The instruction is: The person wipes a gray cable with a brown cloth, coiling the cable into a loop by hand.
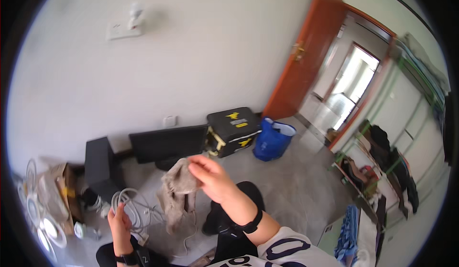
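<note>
My left hand [119, 221] is closed around a coiled white cable [135, 213], whose loops hang out to the right of the fingers. A loose length of it trails down toward the floor. My right hand [209, 174] is raised in front of me and pinches a greyish-beige cloth [179, 188] by its upper edge. The cloth hangs crumpled, with its lower end close to the cable loops. A black band circles each wrist.
Against the wall stand a black computer tower [101, 164], a monitor [168, 145], a black box with yellow marks [235, 128] and a blue bag [271, 140]. A cardboard box [67, 190] is at left, an open brown door [311, 52] behind, a bunk bed frame [382, 181] right.
</note>
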The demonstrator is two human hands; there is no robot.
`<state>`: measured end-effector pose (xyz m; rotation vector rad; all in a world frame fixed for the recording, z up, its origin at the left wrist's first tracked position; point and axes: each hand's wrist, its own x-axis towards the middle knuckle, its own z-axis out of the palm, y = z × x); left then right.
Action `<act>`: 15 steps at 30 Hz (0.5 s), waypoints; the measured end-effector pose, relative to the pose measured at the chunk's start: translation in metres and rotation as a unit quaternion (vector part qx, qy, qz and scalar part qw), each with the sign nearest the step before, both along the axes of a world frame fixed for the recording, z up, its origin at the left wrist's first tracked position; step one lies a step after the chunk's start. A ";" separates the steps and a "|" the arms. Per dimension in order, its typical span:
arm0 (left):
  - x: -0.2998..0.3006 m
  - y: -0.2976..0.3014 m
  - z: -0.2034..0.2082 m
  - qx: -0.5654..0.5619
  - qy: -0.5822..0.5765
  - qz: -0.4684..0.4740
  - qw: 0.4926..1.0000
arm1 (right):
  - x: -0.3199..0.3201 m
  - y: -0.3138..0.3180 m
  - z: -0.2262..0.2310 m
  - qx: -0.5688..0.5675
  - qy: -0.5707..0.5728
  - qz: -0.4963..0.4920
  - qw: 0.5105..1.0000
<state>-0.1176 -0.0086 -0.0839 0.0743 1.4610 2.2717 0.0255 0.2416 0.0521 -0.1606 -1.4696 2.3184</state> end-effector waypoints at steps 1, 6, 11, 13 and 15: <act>0.007 -0.008 0.000 0.031 -0.021 0.017 0.999 | 0.001 -0.005 -0.004 -0.002 -0.011 0.000 1.000; 0.014 0.017 0.016 0.023 -0.054 -0.036 0.998 | 0.019 -0.002 -0.008 -0.023 0.004 -0.018 1.000; 0.016 0.005 0.012 0.128 -0.016 -0.082 0.988 | 0.011 -0.004 -0.022 -0.007 0.002 0.002 1.000; 0.013 0.003 0.023 0.129 -0.016 -0.108 0.986 | 0.005 -0.010 -0.028 0.017 0.014 -0.019 1.000; 0.014 0.006 0.027 0.132 -0.008 -0.121 0.984 | 0.003 -0.016 -0.036 0.009 0.029 -0.021 0.999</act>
